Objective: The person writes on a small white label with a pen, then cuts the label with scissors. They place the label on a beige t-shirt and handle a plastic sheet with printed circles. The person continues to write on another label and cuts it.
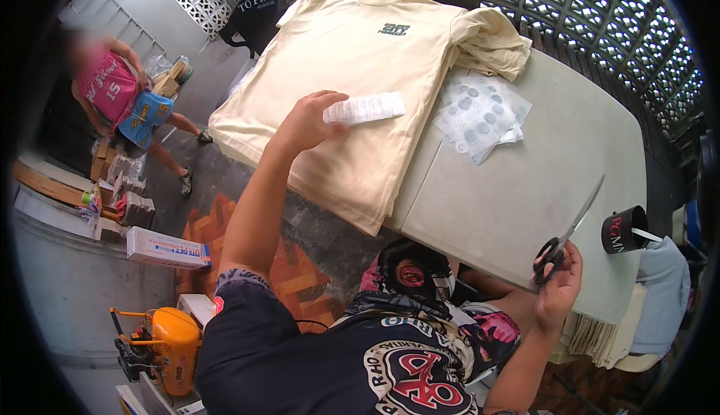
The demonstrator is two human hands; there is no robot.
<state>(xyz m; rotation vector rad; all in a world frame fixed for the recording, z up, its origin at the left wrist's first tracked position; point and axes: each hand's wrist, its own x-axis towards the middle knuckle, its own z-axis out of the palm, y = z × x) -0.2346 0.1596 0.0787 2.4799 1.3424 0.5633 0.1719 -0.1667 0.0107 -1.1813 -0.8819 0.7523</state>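
Observation:
A cream T-shirt [337, 51] with a small dark green chest print lies spread over the table. Above its lower part, my left hand [306, 121] grips the left end of a white paper slip [367, 107] between thumb and fingers. My right hand [556, 291] is at the table's front edge, its fingers around the handles of a pair of scissors [585, 216]. The long blades point away from me and look closed together. Right of the shirt lie several overlapping translucent sheets [480, 111] with small round dark prints.
The pale folding table [517, 190] carries a black mug [624, 231] at its right. Folded cloths [660, 295] are stacked beside it. At far left stands a person in pink [112, 85], near boxes. A long carton [166, 248] and an orange tank [176, 347] are on my left.

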